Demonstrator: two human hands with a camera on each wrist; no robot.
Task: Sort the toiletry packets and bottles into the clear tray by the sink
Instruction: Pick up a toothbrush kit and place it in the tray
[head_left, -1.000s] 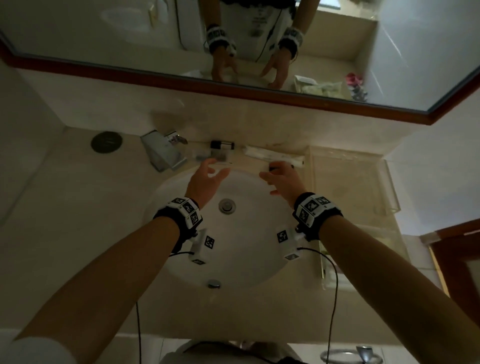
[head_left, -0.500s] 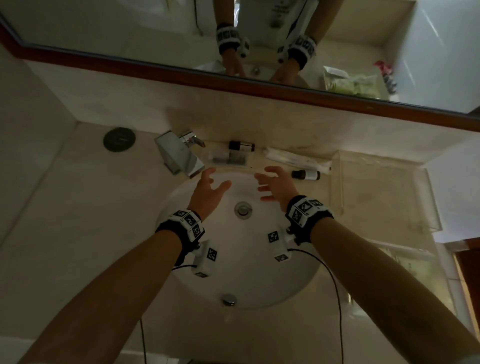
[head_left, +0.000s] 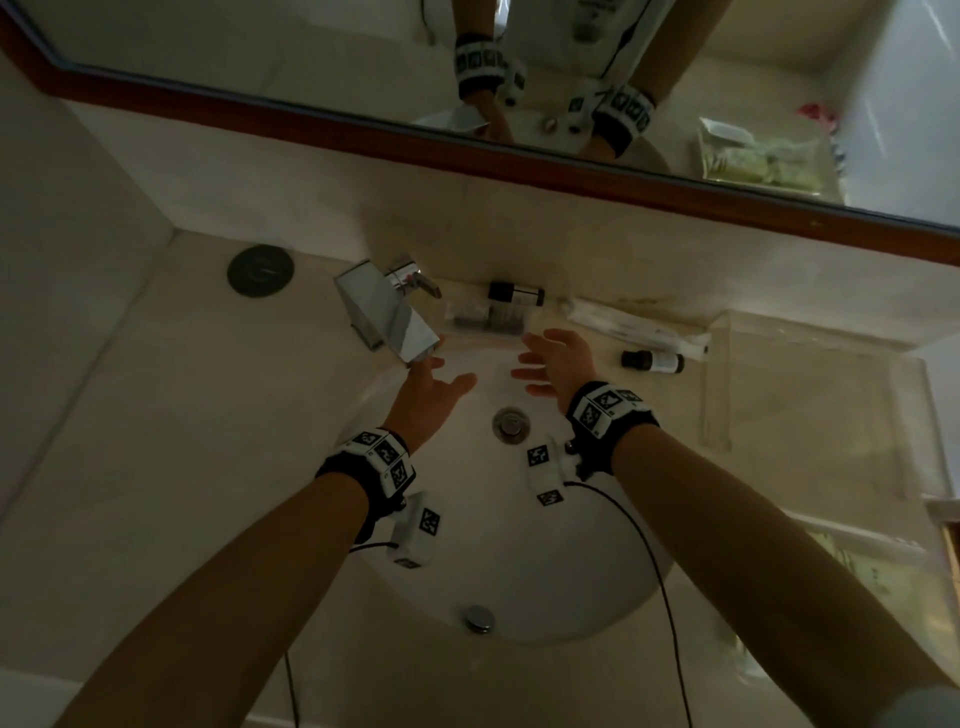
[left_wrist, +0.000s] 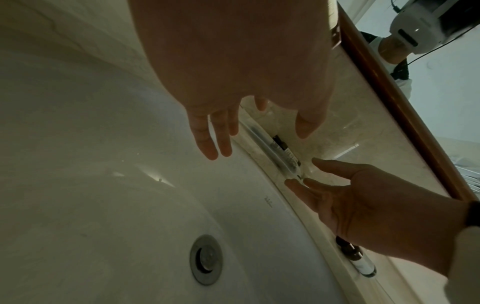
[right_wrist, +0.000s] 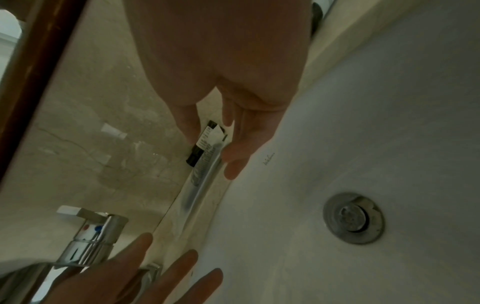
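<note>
Both hands hover open and empty over the far rim of the sink (head_left: 597, 582). My left hand (head_left: 447, 371) is below the faucet spout; my right hand (head_left: 535, 364) has spread fingers. Just beyond them a clear packet (head_left: 485, 317) lies on the ledge, with a black-capped bottle (head_left: 514, 294) behind it. A long white packet (head_left: 639, 327) and a small dark-capped bottle (head_left: 654, 361) lie to the right. The clear tray (head_left: 810, 395) stands further right. The right wrist view shows my fingertips (right_wrist: 233, 144) close to the bottle (right_wrist: 205, 142) and packet (right_wrist: 200, 181).
The chrome faucet (head_left: 384, 312) juts over the basin beside my left hand. A dark round cap (head_left: 261, 270) sits in the counter at the left. The wood-framed mirror (head_left: 519, 156) runs above the ledge. More pale packets (head_left: 857, 571) lie at the right edge.
Both hands have drawn back from the ledge toward the basin, empty. My right hand moved left off the small dark-capped bottle, which now shows. The view has shifted slightly.
</note>
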